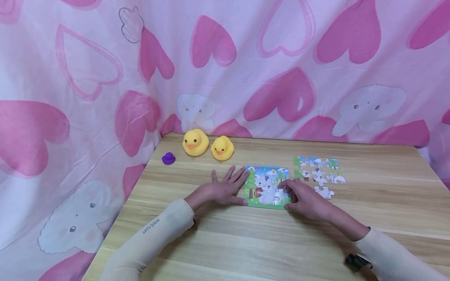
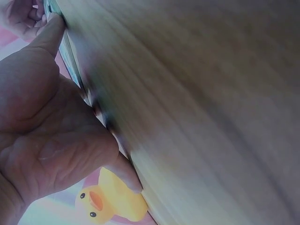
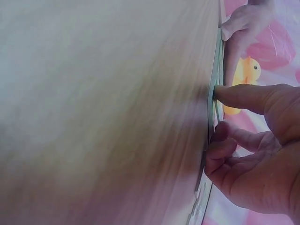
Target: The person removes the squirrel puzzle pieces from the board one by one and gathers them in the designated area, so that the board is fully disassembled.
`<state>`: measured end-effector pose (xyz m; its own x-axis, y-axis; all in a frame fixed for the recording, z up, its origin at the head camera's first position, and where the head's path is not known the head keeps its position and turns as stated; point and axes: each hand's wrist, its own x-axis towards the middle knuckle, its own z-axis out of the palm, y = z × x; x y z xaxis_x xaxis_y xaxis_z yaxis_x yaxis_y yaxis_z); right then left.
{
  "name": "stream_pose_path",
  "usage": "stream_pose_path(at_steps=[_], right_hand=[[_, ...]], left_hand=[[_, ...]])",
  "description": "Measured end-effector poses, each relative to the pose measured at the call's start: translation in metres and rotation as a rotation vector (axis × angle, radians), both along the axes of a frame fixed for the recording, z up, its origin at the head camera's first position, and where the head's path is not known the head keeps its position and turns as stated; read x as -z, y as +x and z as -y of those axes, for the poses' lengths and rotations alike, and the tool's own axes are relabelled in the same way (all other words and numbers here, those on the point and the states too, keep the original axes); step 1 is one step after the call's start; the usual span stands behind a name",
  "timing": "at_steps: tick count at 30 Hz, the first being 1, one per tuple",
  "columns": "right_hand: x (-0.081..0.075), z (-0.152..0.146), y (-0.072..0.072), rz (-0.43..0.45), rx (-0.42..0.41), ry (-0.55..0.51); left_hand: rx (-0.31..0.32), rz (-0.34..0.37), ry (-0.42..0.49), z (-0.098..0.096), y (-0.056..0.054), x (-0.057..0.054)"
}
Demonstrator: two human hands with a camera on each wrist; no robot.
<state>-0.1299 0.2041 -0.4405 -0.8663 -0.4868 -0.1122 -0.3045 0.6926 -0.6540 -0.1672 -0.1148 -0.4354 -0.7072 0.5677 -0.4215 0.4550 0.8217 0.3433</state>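
A jigsaw puzzle [image 1: 265, 185] with a white cartoon animal on a green-edged board lies flat on the table. My left hand [image 1: 226, 189] is spread at its left side, fingertips at the upper left edge and thumb at the lower left corner. My right hand [image 1: 304, 197] bends its fingers over the puzzle's right part. Its index fingertip touches the picture near a light puzzle piece [image 1: 277, 194], while the thumb [image 3: 229, 96] touches the board's near edge. Whether those fingers pinch a piece cannot be made out. Loose puzzle pieces [image 1: 320, 176] lie in rows beyond the right hand.
Two yellow rubber ducks, a larger one [image 1: 195, 143] and a smaller one [image 1: 222, 148], stand at the back left. A small purple duck [image 1: 168, 158] is beside them. Behind the wooden table [image 1: 239, 246] hangs a pink curtain [image 1: 232, 82] with hearts.
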Motion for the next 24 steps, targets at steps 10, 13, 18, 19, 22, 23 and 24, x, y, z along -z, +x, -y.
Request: stream_pose_path(at_steps=[10,13,18,19,22,23,24], right_hand=[[-0.003,0.001,0.003,-0.052,0.025,0.070],[-0.005,-0.002,0.004,-0.085,0.038,0.087],[-0.011,-0.018,0.006,-0.096,0.058,0.070],[-0.013,-0.023,0.006,-0.097,0.057,0.061],[-0.016,-0.039,0.007,-0.105,0.057,0.046],[-0.016,-0.045,0.008,-0.111,0.055,0.047],[-0.017,-0.050,0.009,-0.117,0.055,0.047]], left_hand=[[-0.001,-0.004,-0.010,-0.001,0.000,-0.001],[-0.005,0.001,-0.005,-0.001,0.000,-0.002],[-0.012,0.010,-0.003,-0.001,-0.001,-0.002],[-0.012,0.012,-0.003,-0.001,0.000,-0.002],[-0.013,0.013,-0.002,-0.001,0.000,-0.001],[-0.014,0.009,-0.003,-0.001,0.000,-0.001],[-0.013,0.007,-0.004,-0.001,0.000,-0.001]])
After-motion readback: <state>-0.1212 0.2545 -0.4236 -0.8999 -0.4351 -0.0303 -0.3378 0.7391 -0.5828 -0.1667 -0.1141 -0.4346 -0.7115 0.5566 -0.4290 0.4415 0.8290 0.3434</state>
